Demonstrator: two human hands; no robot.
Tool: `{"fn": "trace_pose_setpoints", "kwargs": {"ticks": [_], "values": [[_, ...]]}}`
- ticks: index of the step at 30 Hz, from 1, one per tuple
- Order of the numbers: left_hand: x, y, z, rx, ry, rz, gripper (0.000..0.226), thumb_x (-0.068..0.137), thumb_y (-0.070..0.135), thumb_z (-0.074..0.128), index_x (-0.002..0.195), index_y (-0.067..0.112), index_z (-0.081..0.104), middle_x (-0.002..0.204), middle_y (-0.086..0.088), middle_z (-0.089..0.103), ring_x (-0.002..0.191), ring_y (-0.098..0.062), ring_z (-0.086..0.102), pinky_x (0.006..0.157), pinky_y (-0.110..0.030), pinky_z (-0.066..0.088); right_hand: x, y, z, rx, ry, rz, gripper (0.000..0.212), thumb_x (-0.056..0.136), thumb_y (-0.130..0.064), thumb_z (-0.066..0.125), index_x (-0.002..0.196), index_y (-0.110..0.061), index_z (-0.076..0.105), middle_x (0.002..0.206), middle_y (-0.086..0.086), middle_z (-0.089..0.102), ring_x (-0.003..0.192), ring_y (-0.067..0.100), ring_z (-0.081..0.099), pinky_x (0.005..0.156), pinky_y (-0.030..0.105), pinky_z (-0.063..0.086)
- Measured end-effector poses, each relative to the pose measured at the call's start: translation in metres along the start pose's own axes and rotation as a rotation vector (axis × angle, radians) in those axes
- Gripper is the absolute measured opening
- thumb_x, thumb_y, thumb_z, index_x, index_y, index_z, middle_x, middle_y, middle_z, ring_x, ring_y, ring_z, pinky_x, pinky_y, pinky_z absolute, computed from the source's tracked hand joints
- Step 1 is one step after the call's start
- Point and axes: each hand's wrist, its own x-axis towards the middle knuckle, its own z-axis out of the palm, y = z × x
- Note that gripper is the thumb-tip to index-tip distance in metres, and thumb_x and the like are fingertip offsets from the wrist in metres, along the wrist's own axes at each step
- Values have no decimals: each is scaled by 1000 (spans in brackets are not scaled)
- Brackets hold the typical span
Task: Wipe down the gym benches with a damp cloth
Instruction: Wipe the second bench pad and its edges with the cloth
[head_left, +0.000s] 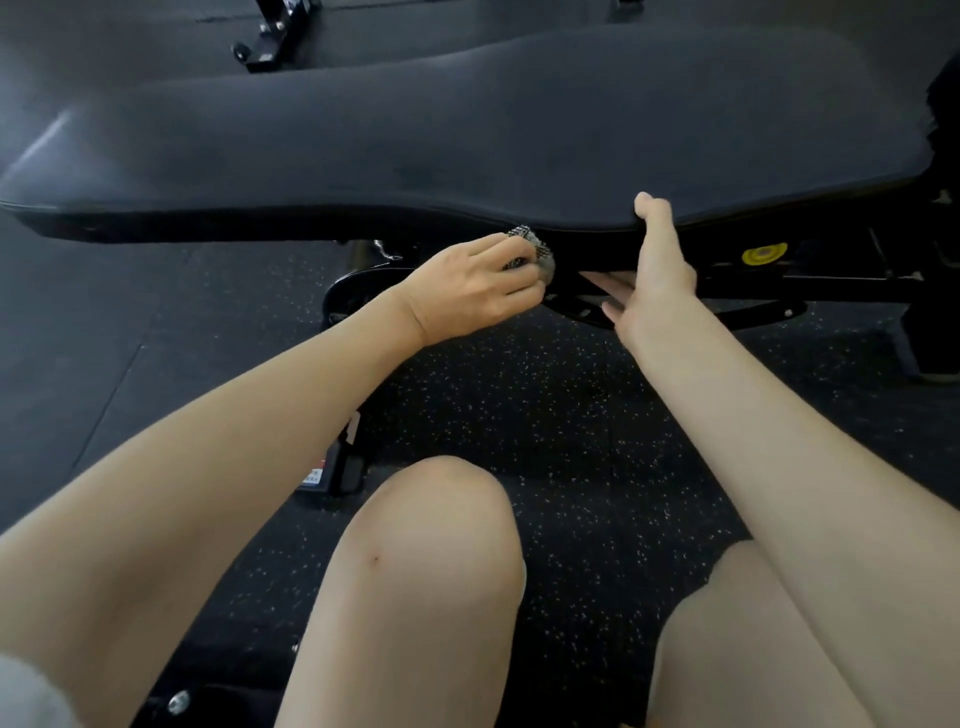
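A long black padded gym bench (415, 130) runs across the upper part of the view. My left hand (467, 286) grips a bunched grey checked cloth (535, 249) and holds it against the underside of the bench's near edge. My right hand (654, 270) is to the right of the cloth. Its thumb rests on the pad's top edge and its fingers reach beneath the pad, towards the black metal frame (727, 291).
A yellow round knob (763, 254) sits on the frame under the bench at the right. Black speckled rubber flooring (519, 405) lies below. My bare knees (431, 545) fill the foreground. Another machine's black foot (275, 41) stands at the top left.
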Motion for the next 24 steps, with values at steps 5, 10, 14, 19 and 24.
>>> {"fn": "trace_pose_setpoints", "kwargs": {"ticks": [5, 10, 14, 19, 24], "values": [[-48, -24, -12, 53, -170, -133, 21, 90, -7, 51, 90, 8, 65, 85, -4, 64, 96, -24, 50, 91, -33, 48, -4, -1, -4, 8, -22, 1, 40, 73, -52, 69, 95, -21, 57, 109, 0, 66, 88, 19, 71, 71, 33, 44], [-65, -32, -25, 5, -215, -244, 20, 92, -7, 47, 94, 4, 64, 91, -8, 65, 96, -29, 54, 87, -37, 50, -10, 1, 1, 49, -13, -22, 36, 77, -51, 67, 91, -20, 56, 109, -1, 66, 84, 18, 71, 66, 30, 44], [-15, -3, -16, -57, -6, -143, 17, 91, -5, 53, 87, 6, 65, 92, -5, 68, 97, -23, 50, 89, -31, 45, -14, 2, 4, 45, 30, -41, 39, 76, -53, 66, 93, -19, 56, 105, -2, 66, 87, 19, 70, 68, 30, 45], [-27, -14, -7, -1, -92, -145, 22, 89, -7, 53, 81, 9, 65, 79, -2, 63, 91, -24, 60, 86, -31, 51, -15, 3, 10, 68, 101, -49, 36, 76, -52, 66, 85, -21, 51, 98, -4, 63, 90, 19, 68, 69, 30, 47], [-98, -31, -13, 5, -185, -469, 17, 86, -8, 52, 90, 4, 63, 83, -8, 63, 96, -25, 50, 79, -38, 51, -14, 6, 18, 110, 137, -64, 51, 73, -56, 65, 105, -16, 60, 101, -5, 65, 89, 18, 68, 65, 29, 47]]}}
